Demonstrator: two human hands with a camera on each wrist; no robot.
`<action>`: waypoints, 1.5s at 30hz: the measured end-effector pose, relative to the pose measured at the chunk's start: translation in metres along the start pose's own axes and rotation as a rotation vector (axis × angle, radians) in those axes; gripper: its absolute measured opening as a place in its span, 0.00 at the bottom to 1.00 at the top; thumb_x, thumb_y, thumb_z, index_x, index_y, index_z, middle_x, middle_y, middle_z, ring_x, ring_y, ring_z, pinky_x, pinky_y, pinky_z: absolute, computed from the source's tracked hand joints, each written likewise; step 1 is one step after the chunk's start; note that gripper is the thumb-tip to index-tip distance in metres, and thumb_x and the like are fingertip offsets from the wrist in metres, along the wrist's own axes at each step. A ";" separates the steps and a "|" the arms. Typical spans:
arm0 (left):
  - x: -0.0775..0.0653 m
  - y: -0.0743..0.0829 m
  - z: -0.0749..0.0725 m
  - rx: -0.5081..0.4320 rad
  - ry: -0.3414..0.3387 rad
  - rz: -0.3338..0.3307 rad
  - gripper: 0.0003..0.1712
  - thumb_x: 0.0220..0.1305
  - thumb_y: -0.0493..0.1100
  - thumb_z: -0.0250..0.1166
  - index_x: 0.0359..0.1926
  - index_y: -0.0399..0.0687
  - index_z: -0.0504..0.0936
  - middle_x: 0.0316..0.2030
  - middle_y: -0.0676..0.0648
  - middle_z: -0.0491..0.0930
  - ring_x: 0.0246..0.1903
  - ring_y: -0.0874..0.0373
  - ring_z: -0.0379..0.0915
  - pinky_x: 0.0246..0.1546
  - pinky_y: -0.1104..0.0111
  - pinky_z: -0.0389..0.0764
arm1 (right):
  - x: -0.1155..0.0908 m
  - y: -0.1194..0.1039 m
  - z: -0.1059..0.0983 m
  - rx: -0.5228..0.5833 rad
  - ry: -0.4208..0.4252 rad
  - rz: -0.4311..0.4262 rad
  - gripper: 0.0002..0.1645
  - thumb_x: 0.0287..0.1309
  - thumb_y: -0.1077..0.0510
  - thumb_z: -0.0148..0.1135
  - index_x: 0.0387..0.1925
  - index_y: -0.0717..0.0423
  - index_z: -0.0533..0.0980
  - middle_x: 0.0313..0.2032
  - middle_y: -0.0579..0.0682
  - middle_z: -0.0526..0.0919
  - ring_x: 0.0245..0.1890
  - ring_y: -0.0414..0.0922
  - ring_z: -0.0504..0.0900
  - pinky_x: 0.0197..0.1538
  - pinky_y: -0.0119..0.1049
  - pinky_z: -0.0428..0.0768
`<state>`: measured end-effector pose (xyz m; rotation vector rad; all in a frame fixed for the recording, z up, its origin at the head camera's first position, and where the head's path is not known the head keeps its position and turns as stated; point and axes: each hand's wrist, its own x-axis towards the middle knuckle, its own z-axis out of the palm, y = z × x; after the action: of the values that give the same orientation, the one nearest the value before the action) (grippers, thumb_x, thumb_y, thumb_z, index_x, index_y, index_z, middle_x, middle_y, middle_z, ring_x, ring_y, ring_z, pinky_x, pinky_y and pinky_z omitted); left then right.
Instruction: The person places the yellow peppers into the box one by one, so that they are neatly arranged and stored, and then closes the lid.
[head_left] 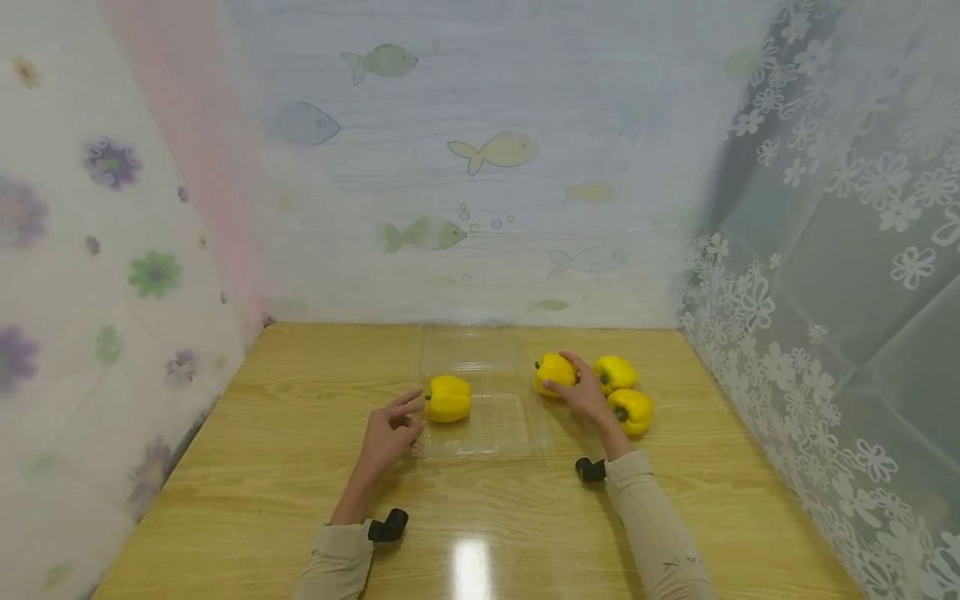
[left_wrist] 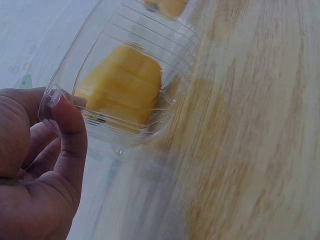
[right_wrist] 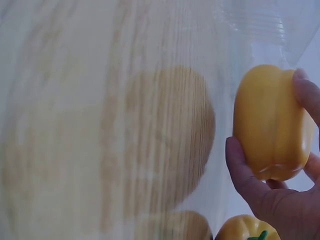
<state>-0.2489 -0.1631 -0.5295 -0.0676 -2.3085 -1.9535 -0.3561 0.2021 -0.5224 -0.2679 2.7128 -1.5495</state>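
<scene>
A clear plastic clamshell box (head_left: 498, 446) lies opened on the table, its lid (head_left: 471, 346) folded back toward the wall. In its left half sits a yellow bell pepper (head_left: 448, 399), stem pointing left. My left hand (head_left: 388, 437) pinches the box's left rim between thumb and fingers, plainly seen in the left wrist view (left_wrist: 52, 150). Right of the box, my right hand (head_left: 587, 392) grips a second yellow bell pepper (head_left: 553, 374); in the right wrist view, thumb and fingers (right_wrist: 242, 172) lie around this pepper (right_wrist: 270, 120).
Two more yellow bell peppers, one behind (head_left: 617, 374) and one nearer (head_left: 632, 412), lie on the wooden table (head_left: 300, 433) beside my right wrist. A fish-patterned sheet (head_left: 480, 167) hangs at the back, with flowered sheets on both sides.
</scene>
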 end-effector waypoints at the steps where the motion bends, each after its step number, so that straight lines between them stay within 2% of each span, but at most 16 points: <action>1: 0.000 0.000 0.000 0.001 0.000 0.002 0.18 0.62 0.28 0.66 0.54 0.34 0.85 0.67 0.47 0.76 0.31 0.58 0.76 0.26 0.74 0.77 | 0.000 0.000 0.000 0.005 0.003 0.002 0.45 0.66 0.53 0.68 0.78 0.55 0.58 0.74 0.62 0.61 0.69 0.61 0.66 0.69 0.58 0.68; 7: 0.000 0.000 0.000 0.001 -0.002 0.001 0.18 0.62 0.28 0.66 0.54 0.32 0.85 0.68 0.46 0.75 0.30 0.58 0.76 0.25 0.74 0.77 | -0.002 -0.002 -0.001 0.016 0.037 -0.013 0.46 0.64 0.52 0.70 0.77 0.55 0.59 0.73 0.62 0.63 0.65 0.62 0.70 0.64 0.57 0.73; 14: 0.000 -0.001 0.000 0.006 0.002 -0.004 0.19 0.62 0.27 0.65 0.54 0.33 0.85 0.68 0.46 0.75 0.31 0.59 0.75 0.26 0.74 0.77 | -0.002 -0.003 -0.001 0.062 0.125 -0.083 0.45 0.57 0.55 0.76 0.73 0.58 0.66 0.69 0.61 0.69 0.59 0.63 0.72 0.56 0.53 0.77; 21: 0.000 -0.002 -0.001 0.000 -0.001 0.001 0.18 0.62 0.27 0.66 0.54 0.32 0.85 0.67 0.46 0.75 0.30 0.58 0.75 0.26 0.74 0.76 | -0.003 -0.002 -0.002 0.043 0.107 -0.089 0.45 0.58 0.58 0.75 0.74 0.61 0.65 0.71 0.63 0.67 0.61 0.64 0.72 0.59 0.56 0.76; 26: 0.001 -0.004 -0.001 -0.001 -0.001 0.000 0.18 0.62 0.27 0.66 0.54 0.33 0.85 0.68 0.45 0.75 0.30 0.57 0.75 0.25 0.74 0.76 | -0.005 -0.003 -0.002 0.055 0.112 -0.102 0.45 0.58 0.57 0.75 0.74 0.60 0.65 0.70 0.64 0.67 0.61 0.65 0.72 0.58 0.56 0.76; 34: 0.001 -0.004 0.000 -0.008 0.005 -0.002 0.18 0.62 0.27 0.66 0.54 0.33 0.85 0.68 0.45 0.75 0.30 0.58 0.75 0.25 0.73 0.76 | -0.007 -0.003 -0.003 0.082 0.169 -0.120 0.45 0.56 0.54 0.77 0.72 0.55 0.68 0.69 0.60 0.69 0.59 0.62 0.72 0.54 0.53 0.78; 41: 0.000 -0.002 0.001 -0.001 0.017 0.004 0.18 0.61 0.27 0.66 0.53 0.32 0.86 0.67 0.44 0.75 0.30 0.59 0.75 0.25 0.74 0.76 | -0.007 -0.003 -0.004 0.148 0.215 -0.177 0.44 0.56 0.58 0.76 0.72 0.57 0.68 0.70 0.61 0.69 0.62 0.63 0.70 0.62 0.62 0.72; 43: 0.000 -0.001 0.001 -0.004 0.016 0.006 0.18 0.61 0.27 0.66 0.53 0.32 0.85 0.67 0.43 0.75 0.30 0.59 0.75 0.25 0.74 0.76 | -0.012 -0.012 -0.005 0.161 0.219 -0.207 0.44 0.56 0.61 0.76 0.72 0.61 0.67 0.70 0.63 0.68 0.63 0.63 0.70 0.61 0.60 0.73; 45: 0.001 -0.001 0.001 -0.009 0.011 0.010 0.18 0.61 0.27 0.66 0.53 0.31 0.85 0.67 0.42 0.75 0.30 0.59 0.75 0.25 0.74 0.76 | -0.017 -0.021 -0.008 0.176 0.214 -0.229 0.44 0.56 0.62 0.75 0.72 0.62 0.67 0.70 0.63 0.68 0.63 0.62 0.71 0.58 0.51 0.78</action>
<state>-0.2498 -0.1621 -0.5308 -0.0692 -2.2886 -1.9543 -0.3370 0.2007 -0.5017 -0.4485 2.7564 -1.9715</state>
